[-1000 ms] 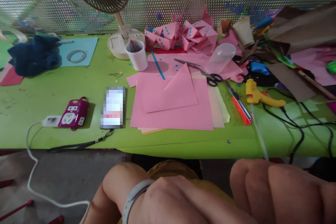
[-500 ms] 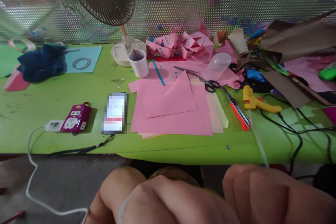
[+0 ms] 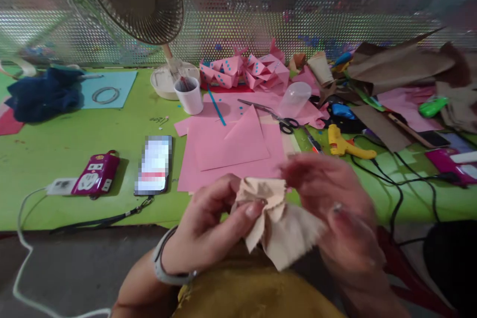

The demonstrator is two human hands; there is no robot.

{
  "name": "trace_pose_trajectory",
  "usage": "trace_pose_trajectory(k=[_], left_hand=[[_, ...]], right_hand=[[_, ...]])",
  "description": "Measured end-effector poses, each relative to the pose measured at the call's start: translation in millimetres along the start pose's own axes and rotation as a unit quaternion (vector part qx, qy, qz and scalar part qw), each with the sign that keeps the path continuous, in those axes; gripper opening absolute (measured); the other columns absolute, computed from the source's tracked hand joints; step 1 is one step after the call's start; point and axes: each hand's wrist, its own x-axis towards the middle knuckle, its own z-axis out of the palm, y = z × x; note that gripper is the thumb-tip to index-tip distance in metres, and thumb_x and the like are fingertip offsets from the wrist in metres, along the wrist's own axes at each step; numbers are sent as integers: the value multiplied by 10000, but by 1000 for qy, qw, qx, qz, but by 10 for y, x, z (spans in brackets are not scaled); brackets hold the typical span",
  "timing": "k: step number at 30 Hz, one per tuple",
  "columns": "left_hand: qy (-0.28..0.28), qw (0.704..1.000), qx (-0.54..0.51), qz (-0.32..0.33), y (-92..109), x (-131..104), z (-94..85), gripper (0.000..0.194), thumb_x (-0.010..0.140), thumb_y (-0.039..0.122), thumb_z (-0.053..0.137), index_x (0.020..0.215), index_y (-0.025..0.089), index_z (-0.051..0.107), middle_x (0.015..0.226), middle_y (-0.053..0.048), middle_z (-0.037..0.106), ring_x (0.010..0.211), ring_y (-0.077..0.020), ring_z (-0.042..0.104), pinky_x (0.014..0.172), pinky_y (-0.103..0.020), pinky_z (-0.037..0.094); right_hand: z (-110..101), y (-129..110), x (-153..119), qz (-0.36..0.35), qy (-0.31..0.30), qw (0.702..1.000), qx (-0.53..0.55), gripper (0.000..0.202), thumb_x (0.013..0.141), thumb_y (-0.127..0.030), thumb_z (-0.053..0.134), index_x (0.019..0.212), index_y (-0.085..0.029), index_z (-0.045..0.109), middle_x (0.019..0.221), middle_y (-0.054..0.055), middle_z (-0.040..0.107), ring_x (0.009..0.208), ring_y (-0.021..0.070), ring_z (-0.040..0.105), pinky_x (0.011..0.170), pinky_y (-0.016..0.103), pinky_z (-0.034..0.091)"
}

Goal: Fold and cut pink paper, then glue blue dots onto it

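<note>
From where I stand: green table [image 3: 112, 144], pink sheets [image 3: 231, 146] taken as reference point. Worked item, a crumpled beige piece [image 3: 281, 228], paper-like, is held up in front of the pink sheets, on their near side, over the person's lap. Left hand [image 3: 216, 218], wearing a grey wristband [image 3: 160, 263], pinches it, thumb on top and fingers beneath. Right hand [image 3: 343, 198] blurred, thumb and index finger parted, just beside the piece's loose end; cannot tell whether it grips that end. Left of the pink sheets: a phone [image 3: 154, 165] with lit screen, then a stickered purple device [image 3: 96, 174] with a white plug. Behind them: white cup [image 3: 191, 100], fan [image 3: 137, 2], and folded pink shapes [image 3: 244, 72] dotted with blue. At their far right corner: black-handled scissors [image 3: 280, 119], partly lying over pink paper, and a translucent cup [image 3: 297, 99] on its side. Right of them: a yellow glue gun [image 3: 348, 146] and, partly hidden by the right hand, a cutter knife [image 3: 311, 139].
</note>
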Motion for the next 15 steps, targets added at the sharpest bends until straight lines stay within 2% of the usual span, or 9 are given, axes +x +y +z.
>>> trace_pose_trajectory(k=[2,3,5,8,12,15], left_hand=[[-18,999,34,2,-17,121,-17,134,898,283,615,834,166,614,644,11,576,541,-75,492,486,-181,402],[-27,998,50,-1,-21,158,-30,133,905,275,602,838,160,612,642,12,574,543,-73,493,487,-177,399],[-41,997,68,-17,-29,190,-65,157,909,277,591,822,148,614,636,10,578,541,-70,497,487,-170,399],[-56,996,27,-63,-56,170,-119,175,889,314,626,828,150,638,670,-4,623,558,-73,527,498,-164,414],[-70,989,-98,-79,-64,138,-122,281,795,417,729,965,202,667,827,-23,697,704,-118,616,619,-197,493],[-79,990,-111,-43,2,61,-42,102,802,292,741,843,228,674,766,19,684,670,-85,599,636,-175,488]], right_hand=[[-31,76,87,37,-34,999,-19,630,776,-647,624,1286,-282,560,1160,68,622,961,231,627,779,352,549],[-44,107,109,60,-56,996,-34,691,748,-665,644,1307,-272,539,1136,69,630,946,228,629,773,346,547],[-53,149,115,94,-72,990,-75,601,780,-530,700,1296,-269,536,1002,40,657,834,176,639,716,296,543],[-15,147,92,93,-39,990,-101,382,840,-274,686,1208,-274,582,867,-5,653,684,109,617,619,229,526],[81,0,151,56,33,992,-106,312,822,-211,695,1119,-269,620,873,5,663,668,124,633,549,231,530],[77,-124,52,18,58,992,-114,356,800,-186,713,1109,-335,617,890,3,665,649,144,635,510,253,536]])
